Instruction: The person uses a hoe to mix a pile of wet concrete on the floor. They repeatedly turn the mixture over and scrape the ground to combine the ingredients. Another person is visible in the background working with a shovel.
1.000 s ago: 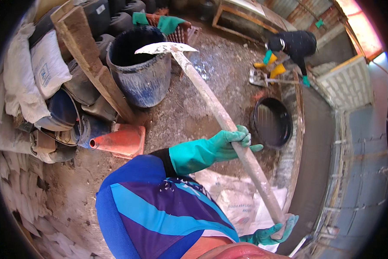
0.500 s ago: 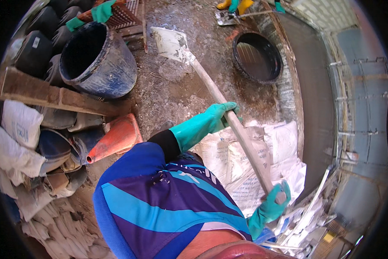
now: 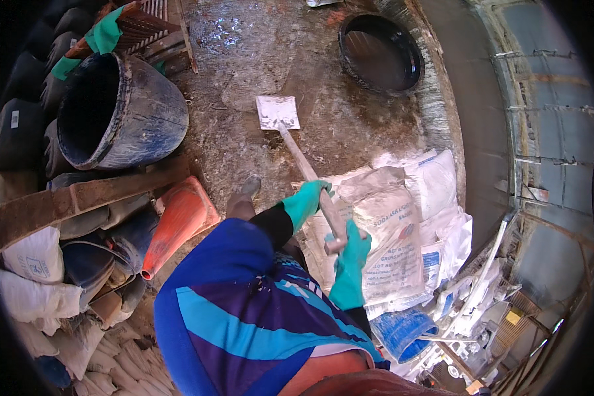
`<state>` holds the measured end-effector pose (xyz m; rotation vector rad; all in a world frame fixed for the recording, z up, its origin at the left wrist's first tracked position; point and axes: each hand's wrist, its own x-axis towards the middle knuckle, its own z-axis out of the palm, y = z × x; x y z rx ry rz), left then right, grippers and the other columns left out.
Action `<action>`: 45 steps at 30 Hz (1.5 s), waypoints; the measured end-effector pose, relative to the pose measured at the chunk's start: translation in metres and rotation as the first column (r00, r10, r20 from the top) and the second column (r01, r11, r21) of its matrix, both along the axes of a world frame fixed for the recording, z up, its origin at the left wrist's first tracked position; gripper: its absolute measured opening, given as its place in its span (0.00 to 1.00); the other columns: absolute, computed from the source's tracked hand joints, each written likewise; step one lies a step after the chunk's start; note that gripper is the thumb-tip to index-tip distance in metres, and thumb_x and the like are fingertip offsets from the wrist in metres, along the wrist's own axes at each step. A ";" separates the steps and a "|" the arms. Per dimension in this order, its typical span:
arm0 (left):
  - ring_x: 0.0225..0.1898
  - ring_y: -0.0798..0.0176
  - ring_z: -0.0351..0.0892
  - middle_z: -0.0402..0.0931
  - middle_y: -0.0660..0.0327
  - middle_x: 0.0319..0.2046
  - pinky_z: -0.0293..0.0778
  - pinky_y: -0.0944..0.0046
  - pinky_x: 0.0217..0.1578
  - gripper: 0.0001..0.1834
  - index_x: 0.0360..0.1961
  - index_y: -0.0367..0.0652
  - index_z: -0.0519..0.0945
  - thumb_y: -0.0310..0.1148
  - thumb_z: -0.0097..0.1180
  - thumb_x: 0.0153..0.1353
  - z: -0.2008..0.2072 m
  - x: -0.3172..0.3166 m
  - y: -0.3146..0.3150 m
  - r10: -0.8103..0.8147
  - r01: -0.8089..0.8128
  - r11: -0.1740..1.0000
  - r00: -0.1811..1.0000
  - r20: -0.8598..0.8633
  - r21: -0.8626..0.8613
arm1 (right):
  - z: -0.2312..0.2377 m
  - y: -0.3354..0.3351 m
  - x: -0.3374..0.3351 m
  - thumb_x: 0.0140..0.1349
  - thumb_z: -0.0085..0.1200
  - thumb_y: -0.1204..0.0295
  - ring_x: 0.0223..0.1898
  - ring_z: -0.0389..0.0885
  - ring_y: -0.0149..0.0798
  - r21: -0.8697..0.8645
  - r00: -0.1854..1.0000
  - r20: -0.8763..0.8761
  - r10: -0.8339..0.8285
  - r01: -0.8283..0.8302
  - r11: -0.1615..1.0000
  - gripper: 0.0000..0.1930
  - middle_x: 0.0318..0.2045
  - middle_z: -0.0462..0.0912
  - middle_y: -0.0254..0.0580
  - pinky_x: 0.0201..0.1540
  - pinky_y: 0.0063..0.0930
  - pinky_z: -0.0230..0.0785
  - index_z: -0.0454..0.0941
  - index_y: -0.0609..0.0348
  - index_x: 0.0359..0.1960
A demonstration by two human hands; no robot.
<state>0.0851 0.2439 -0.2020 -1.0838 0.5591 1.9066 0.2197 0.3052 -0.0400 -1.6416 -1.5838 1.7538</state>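
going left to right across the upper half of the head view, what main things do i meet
Black plastic canister with a white label → large scuffed blue-grey barrel → flat, squarish white shovel blade → round black tub holding murky liquid.

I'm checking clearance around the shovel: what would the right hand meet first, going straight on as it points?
The right hand would probably meet the pale brown sack first, though depth is unclear and it might pass above.
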 end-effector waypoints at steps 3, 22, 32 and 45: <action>0.39 0.58 0.82 0.78 0.56 0.31 0.81 0.62 0.45 0.09 0.37 0.34 0.75 0.30 0.47 0.63 0.017 0.016 -0.002 -0.006 0.005 0.992 1.000 -0.007 -0.125 | 0.012 0.001 0.008 0.55 0.67 0.68 0.19 0.70 0.28 -0.089 0.992 -0.020 0.124 -0.126 0.988 0.15 0.23 0.73 0.30 0.19 0.26 0.63 0.71 0.58 0.29; 0.25 0.60 0.80 0.79 0.54 0.30 0.81 0.63 0.27 0.10 0.42 0.33 0.71 0.27 0.45 0.62 0.068 0.017 0.011 -0.124 0.125 0.992 0.992 0.032 -0.032 | 0.042 0.037 -0.002 0.57 0.66 0.56 0.17 0.71 0.28 -0.376 0.961 -0.168 0.217 -0.266 0.888 0.20 0.25 0.75 0.32 0.16 0.23 0.65 0.74 0.54 0.41; 0.27 0.62 0.82 0.82 0.58 0.32 0.82 0.63 0.30 0.10 0.40 0.36 0.75 0.29 0.44 0.64 0.054 -0.008 -0.006 -0.121 0.122 0.991 0.993 -0.013 0.058 | 0.073 0.044 -0.044 0.58 0.62 0.50 0.24 0.76 0.28 -0.149 0.751 0.014 0.660 -0.651 0.744 0.22 0.23 0.79 0.36 0.28 0.26 0.69 0.78 0.60 0.32; 0.34 0.58 0.83 0.81 0.55 0.35 0.81 0.60 0.39 0.12 0.44 0.34 0.72 0.30 0.45 0.63 0.044 -0.038 0.035 -0.087 0.087 0.996 0.996 -0.023 -0.021 | 0.016 0.059 -0.068 0.57 0.65 0.67 0.23 0.72 0.24 0.008 0.904 -0.084 0.420 -0.420 0.907 0.10 0.23 0.78 0.30 0.27 0.21 0.66 0.79 0.61 0.28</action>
